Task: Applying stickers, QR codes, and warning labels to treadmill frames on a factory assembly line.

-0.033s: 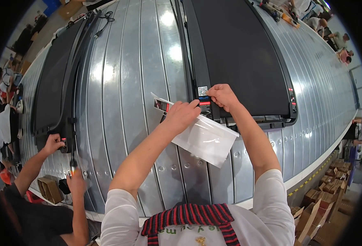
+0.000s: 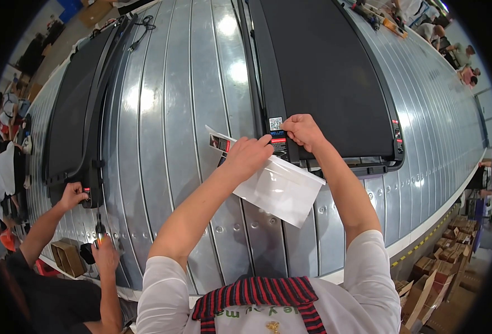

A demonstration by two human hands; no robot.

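Observation:
A wide, flat black machine like a treadmill (image 2: pixel 329 67) lies on the metal slats ahead of me. On its left side rail is a label (image 2: pixel 276 124) with a square code and blue and red bands. My right hand (image 2: pixel 302 132) is closed in a pinch at the label's right edge. Just left of it, my left hand (image 2: pixel 248 158) is closed on a glossy white sticker sheet (image 2: pixel 284 192), fingertips by the label's lower part. The sheet hangs below the rail, and its far left corner carries a printed dark and red sticker (image 2: pixel 219 143). The fingertips hide part of the label.
To the left, a co-worker's hands (image 2: pixel 105 255) work with a screwdriver (image 2: pixel 100 229) at a second black machine (image 2: pixel 76 111). A cardboard box (image 2: pixel 67 258) stands by them. A cable (image 2: pixel 143 28) lies farther off. Cartons (image 2: pixel 424 295) are stacked at the lower right.
The co-worker's hand with the screwdriver has shifted slightly down and is less blurred. My own hands, the sheet and the label look unmoved.

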